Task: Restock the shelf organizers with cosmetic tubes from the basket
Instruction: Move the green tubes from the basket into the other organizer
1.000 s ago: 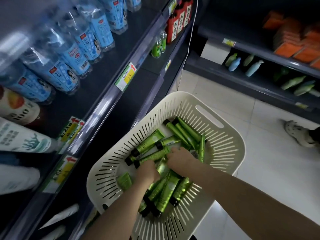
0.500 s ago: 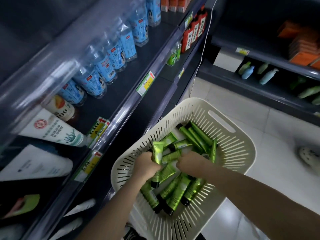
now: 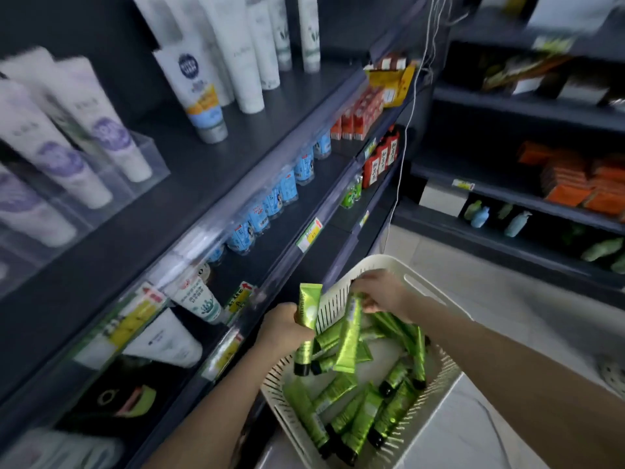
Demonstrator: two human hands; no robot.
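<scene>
A cream slotted basket at the lower middle holds several green cosmetic tubes. My left hand grips one green tube upright, black cap down, above the basket's left rim. My right hand pinches the top of a second green tube, which hangs cap end up over the basket. A clear acrylic shelf organizer with white and purple tubes stands on the upper shelf at the left.
Dark shelves run along the left with white tubes, small blue bottles, red packs and yellow price tags. Another shelf unit at the right carries orange boxes and pastel bottles. A pale tiled floor lies beyond the basket.
Both hands have lifted out of the basket, each with a green tube. The view has swung upward, so the upper shelf and its clear organizer are now in sight.
</scene>
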